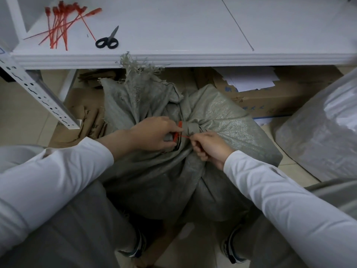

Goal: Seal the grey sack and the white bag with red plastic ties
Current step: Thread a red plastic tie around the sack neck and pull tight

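The grey woven sack stands on the floor between my feet, its neck bunched and its frayed mouth reaching up to the shelf edge. A red plastic tie is wrapped around the neck. My left hand pinches the tie's head against the gathered cloth. My right hand grips the tie's thin tail just to the right of it. The white bag stands at the right edge, untouched. Several spare red ties lie on the white shelf at top left.
Black scissors lie on the white shelf beside the spare ties. A cardboard box with papers sits behind the sack. A perforated metal shelf post slants at left. Flattened cardboard lies on the floor.
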`<state>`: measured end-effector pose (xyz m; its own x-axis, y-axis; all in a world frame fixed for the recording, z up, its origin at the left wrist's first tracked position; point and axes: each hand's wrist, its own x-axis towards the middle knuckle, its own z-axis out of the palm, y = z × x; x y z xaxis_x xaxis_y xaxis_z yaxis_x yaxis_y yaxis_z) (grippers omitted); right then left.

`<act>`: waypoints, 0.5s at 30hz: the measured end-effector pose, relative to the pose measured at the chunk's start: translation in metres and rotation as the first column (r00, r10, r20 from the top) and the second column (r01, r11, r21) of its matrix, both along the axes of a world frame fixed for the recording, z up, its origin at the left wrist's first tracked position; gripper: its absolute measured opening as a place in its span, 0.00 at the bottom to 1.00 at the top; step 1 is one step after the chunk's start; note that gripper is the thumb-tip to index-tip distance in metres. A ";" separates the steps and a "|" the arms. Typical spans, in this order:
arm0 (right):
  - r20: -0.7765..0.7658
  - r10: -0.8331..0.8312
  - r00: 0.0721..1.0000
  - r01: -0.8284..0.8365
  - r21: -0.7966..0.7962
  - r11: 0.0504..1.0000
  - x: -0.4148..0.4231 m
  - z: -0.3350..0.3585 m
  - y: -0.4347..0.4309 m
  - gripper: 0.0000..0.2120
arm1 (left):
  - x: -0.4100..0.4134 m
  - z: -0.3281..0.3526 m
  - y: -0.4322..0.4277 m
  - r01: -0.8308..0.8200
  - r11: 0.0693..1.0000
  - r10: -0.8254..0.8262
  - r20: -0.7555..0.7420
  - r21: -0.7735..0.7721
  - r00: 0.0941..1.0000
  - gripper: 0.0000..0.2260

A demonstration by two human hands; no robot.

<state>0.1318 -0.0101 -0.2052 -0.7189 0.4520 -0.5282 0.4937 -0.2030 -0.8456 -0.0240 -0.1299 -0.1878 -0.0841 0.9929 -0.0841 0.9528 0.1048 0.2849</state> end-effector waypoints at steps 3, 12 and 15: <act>0.062 0.038 0.997 -0.042 0.063 0.997 0.004 0.003 0.005 0.16 | -0.001 0.007 0.000 0.040 0.998 -0.039 0.023 -0.048 0.999 0.19; 0.010 0.039 0.999 -0.040 0.267 0.963 0.000 0.010 0.003 0.16 | 0.003 0.009 0.006 -0.022 0.990 -0.024 -0.321 -0.141 0.947 0.26; 0.038 0.017 0.999 -0.030 0.382 0.924 -0.004 0.008 0.007 0.17 | 0.000 0.015 0.006 0.031 0.968 -0.120 -0.353 -0.247 0.928 0.26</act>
<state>0.1275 -0.0029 -0.1975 -0.7165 0.6077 -0.3424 0.5236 0.1443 -0.8396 -0.0243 -0.1239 -0.1727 -0.0783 0.9533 -0.2918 0.9933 0.0495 -0.1047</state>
